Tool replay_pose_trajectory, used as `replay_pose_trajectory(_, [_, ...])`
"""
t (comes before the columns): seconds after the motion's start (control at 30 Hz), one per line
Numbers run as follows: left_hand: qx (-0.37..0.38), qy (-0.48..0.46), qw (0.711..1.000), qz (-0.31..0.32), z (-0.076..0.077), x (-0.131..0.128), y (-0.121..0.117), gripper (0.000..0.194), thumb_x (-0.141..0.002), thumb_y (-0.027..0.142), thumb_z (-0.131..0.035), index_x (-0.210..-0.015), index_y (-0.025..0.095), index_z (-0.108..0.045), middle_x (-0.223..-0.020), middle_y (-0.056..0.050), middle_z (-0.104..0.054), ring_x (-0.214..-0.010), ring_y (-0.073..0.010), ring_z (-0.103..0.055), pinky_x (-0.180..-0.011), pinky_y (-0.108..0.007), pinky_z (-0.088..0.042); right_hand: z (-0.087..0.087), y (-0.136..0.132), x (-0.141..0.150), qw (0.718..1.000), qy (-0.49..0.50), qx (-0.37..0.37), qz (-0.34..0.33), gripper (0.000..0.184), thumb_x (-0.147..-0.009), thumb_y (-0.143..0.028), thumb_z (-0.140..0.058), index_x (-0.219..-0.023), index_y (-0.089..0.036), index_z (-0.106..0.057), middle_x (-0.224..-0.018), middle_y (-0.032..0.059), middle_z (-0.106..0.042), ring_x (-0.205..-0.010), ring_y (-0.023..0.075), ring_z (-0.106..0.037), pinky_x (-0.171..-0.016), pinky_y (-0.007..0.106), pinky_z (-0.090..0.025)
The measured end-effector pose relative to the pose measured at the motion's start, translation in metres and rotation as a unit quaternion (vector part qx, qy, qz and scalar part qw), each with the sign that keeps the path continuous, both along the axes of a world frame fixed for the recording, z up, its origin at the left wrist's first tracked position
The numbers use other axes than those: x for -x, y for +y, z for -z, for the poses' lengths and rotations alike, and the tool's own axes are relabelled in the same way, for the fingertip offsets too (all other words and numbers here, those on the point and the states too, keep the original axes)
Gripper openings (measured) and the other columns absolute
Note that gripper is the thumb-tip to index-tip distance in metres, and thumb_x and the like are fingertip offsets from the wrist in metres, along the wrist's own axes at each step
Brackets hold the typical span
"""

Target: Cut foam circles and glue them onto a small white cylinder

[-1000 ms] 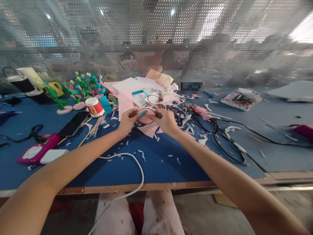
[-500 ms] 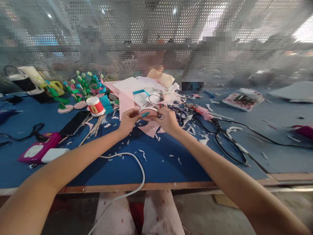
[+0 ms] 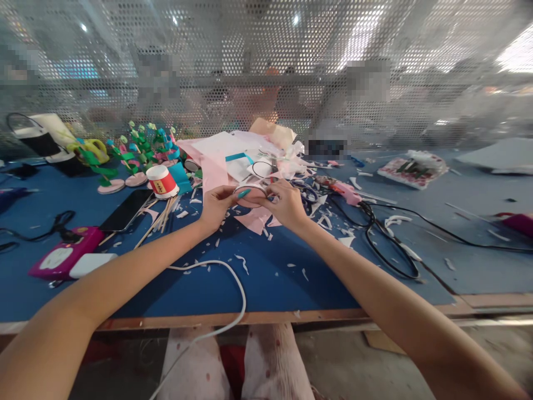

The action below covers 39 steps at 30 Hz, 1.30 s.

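Between my two hands is a round pink disc (image 3: 251,198) with a pale rim, held a little above the table and tilted toward me. My left hand (image 3: 220,206) pinches its left edge, the thumb with a teal nail lying across its face. At the right edge, my right hand (image 3: 287,204) grips it with thumb and bent fingers. Just beyond lies a heap of pink and white paper sheets (image 3: 214,166). Pink paper scraps (image 3: 254,221) lie beneath the disc.
To the left are a red-and-white paper cup (image 3: 163,182), thin wooden sticks (image 3: 164,216), a black phone (image 3: 127,210), a magenta power strip (image 3: 66,253) and green paper plants (image 3: 141,147). A pink glue gun (image 3: 347,193) with a black cord lies right. A white cable (image 3: 239,289) crosses the table edge.
The disc has tilted slightly, so more of its pink face shows, and both hands have dipped a very little. Both keep their hold. The things on the table stay put.
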<state>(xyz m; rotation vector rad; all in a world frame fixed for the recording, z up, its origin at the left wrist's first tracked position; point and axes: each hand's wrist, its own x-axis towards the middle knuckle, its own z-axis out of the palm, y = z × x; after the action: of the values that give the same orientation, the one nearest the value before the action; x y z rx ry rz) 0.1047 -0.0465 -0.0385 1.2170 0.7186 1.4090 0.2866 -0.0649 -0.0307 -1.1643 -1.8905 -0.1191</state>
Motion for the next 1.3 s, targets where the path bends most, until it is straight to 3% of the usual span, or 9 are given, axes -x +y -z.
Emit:
replay_pose_trajectory(0.17, [0.058, -0.009, 0.998, 0.002, -0.0026, -0.0014, -0.0014, 0.049, -0.036, 0.045, -0.089, -0.067, 0.014, -0.066, -0.060, 0.003, -0.064, -0.054, -0.0075, -0.057, -0.053, -0.021, -0.047, 0.0002, -0.0006, 0.0027, 0.998, 0.040, 0.040, 0.004, 0.038, -0.076, -0.045, -0.068, -0.055, -0.020, -0.048, -0.062, 0.0030, -0.054, -0.064, 0.0165, -0.050, -0.062, 0.028, -0.038])
replay_pose_trajectory(0.53, [0.064, 0.001, 0.998, 0.003, -0.0037, -0.0018, -0.0013, 0.049, -0.035, 0.042, -0.089, -0.064, 0.015, -0.061, -0.056, 0.005, -0.060, -0.053, -0.0072, -0.055, -0.052, -0.020, -0.047, -0.0053, -0.0041, 0.0067, 0.994, 0.058, 0.085, 0.023, 0.042, -0.077, -0.045, -0.065, -0.052, -0.019, -0.044, -0.058, 0.0011, -0.047, -0.059, 0.0135, -0.045, -0.059, 0.027, -0.034])
replay_pose_trajectory(0.73, [0.042, 0.015, 0.999, 0.014, -0.0021, -0.0016, -0.0008, 0.047, -0.043, 0.046, -0.087, -0.073, 0.015, -0.068, -0.062, 0.003, -0.064, -0.054, -0.0066, -0.053, -0.052, -0.020, -0.043, -0.0071, -0.0052, 0.0075, 0.989, 0.081, 0.126, 0.018, 0.046, -0.075, -0.049, -0.065, -0.050, -0.019, -0.040, -0.052, -0.0023, -0.040, -0.054, 0.0102, -0.037, -0.054, 0.026, -0.028])
replay_pose_trajectory(0.83, [0.032, 0.028, 0.999, 0.016, 0.0007, -0.0009, 0.0014, 0.047, -0.047, 0.049, -0.085, -0.075, 0.014, -0.071, -0.064, 0.001, -0.065, -0.054, -0.0069, -0.051, -0.051, -0.020, -0.041, -0.0073, -0.0051, 0.0079, 0.986, 0.089, 0.139, 0.020, 0.046, -0.073, -0.046, -0.067, -0.049, -0.019, -0.038, -0.049, -0.0045, -0.033, -0.052, 0.0088, -0.031, -0.052, 0.026, -0.025])
replay_pose_trajectory(0.97, [0.016, 0.051, 0.999, 0.007, 0.0036, 0.0004, 0.0038, 0.043, -0.051, 0.049, -0.084, -0.073, 0.014, -0.072, -0.060, 0.001, -0.063, -0.053, -0.0068, -0.048, -0.049, -0.020, -0.037, -0.0072, -0.0051, 0.0090, 0.985, 0.094, 0.142, 0.017, 0.043, -0.071, -0.040, -0.070, -0.050, -0.019, -0.038, -0.050, -0.0046, -0.034, -0.052, 0.0087, -0.032, -0.052, 0.026, -0.025])
replay_pose_trajectory(1.17, [0.002, 0.057, 0.998, 0.008, 0.0013, 0.0001, 0.0013, 0.042, -0.050, 0.047, -0.084, -0.072, 0.014, -0.072, -0.065, -0.001, -0.067, -0.057, -0.0094, -0.054, -0.053, -0.022, -0.042, -0.0051, -0.0037, 0.0079, 0.985, 0.107, 0.135, -0.001, 0.042, -0.069, -0.045, -0.069, -0.052, -0.020, -0.040, -0.052, -0.0037, -0.039, -0.053, 0.0097, -0.035, -0.053, 0.025, -0.027])
replay_pose_trajectory(1.3, [-0.002, 0.053, 0.998, 0.015, -0.0008, -0.0005, -0.0005, 0.047, -0.048, 0.044, -0.086, -0.084, 0.015, -0.073, -0.074, -0.002, -0.071, -0.063, -0.0113, -0.058, -0.059, -0.024, -0.048, -0.0045, -0.0028, 0.0067, 0.985, 0.104, 0.135, -0.003, 0.041, -0.069, -0.040, -0.068, -0.051, -0.020, -0.037, -0.051, -0.0043, -0.036, -0.052, 0.0094, -0.032, -0.052, 0.025, -0.025])
